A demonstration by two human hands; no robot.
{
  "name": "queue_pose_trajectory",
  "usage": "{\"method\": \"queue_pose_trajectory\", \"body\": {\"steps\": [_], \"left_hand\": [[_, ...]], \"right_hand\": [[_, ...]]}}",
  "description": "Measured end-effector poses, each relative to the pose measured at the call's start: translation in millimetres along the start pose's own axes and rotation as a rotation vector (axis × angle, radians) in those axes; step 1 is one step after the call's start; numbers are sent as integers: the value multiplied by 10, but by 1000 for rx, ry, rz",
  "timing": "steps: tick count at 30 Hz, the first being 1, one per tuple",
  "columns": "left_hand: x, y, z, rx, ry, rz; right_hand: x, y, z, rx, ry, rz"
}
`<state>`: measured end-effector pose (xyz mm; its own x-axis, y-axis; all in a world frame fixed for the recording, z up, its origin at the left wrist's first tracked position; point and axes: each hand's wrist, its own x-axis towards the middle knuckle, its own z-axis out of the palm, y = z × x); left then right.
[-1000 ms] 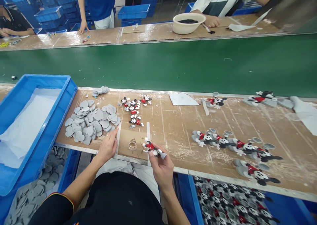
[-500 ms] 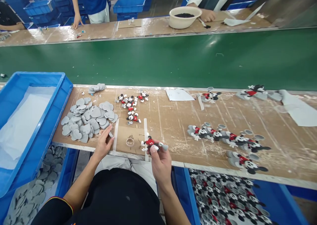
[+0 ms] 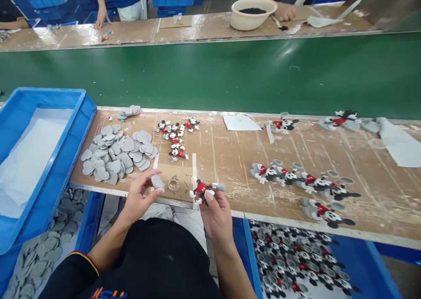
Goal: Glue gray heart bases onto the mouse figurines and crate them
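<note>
My left hand (image 3: 138,198) pinches a grey heart-shaped piece (image 3: 157,181) between thumb and fingers, just above the near edge of the brown bench (image 3: 230,158). My right hand (image 3: 215,211) grips a small mouse figure (image 3: 201,188) with red shorts, held beside a small clear ring (image 3: 173,184) lying on the bench. A pile of grey heart pieces (image 3: 116,152) lies to the left of my hands. Several small mouse figures (image 3: 174,136) lie beyond the ring.
A blue bin (image 3: 70,132) lined with white foam sits at left; lower bins hold grey hearts (image 3: 42,250) and mouse figures (image 3: 296,259). Rows of assembled figures (image 3: 305,187) lie at right. A green conveyor belt (image 3: 210,75) runs behind; other people work at the far bench.
My left hand has lifted a grey heart off the pile's edge and brought it toward the right hand. The right hand kept hold of the mouse figure.
</note>
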<state>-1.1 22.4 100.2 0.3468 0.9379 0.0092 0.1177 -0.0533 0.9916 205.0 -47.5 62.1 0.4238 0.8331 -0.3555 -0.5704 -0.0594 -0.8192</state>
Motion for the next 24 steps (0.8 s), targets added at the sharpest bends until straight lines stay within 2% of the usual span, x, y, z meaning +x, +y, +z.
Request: {"method": "queue_pose_trajectory", "body": {"steps": [4, 8, 24], "left_hand": [[110, 76, 192, -28, -165, -1], [146, 93, 330, -21, -254, 27], [117, 93, 302, -2, -275, 65]], "right_hand": [[-61, -29, 32, 15, -16, 17], [-84, -30, 32, 2, -37, 13], [-79, 41, 7, -158, -152, 25]]}}
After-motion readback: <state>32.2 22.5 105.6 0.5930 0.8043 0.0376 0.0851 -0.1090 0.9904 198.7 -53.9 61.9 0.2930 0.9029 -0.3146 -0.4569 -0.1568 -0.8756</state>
